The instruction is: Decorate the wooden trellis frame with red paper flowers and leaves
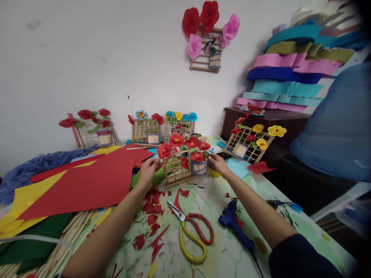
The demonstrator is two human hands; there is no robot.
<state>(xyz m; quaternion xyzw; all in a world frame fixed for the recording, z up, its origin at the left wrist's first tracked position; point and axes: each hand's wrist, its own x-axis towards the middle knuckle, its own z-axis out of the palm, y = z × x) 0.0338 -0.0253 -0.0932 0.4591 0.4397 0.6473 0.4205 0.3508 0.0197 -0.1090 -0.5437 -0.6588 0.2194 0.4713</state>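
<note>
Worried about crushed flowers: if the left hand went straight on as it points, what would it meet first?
The frame: the left hand already seems to hold its left edge, just under a red flower; depth is unclear.

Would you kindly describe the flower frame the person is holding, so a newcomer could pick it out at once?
On the painted table, just beyond the scissors, a wooden frame is held between the left hand and the right hand. Unlike the frames leaning by the wall, it stands forward of them, bearing red flowers.
</note>
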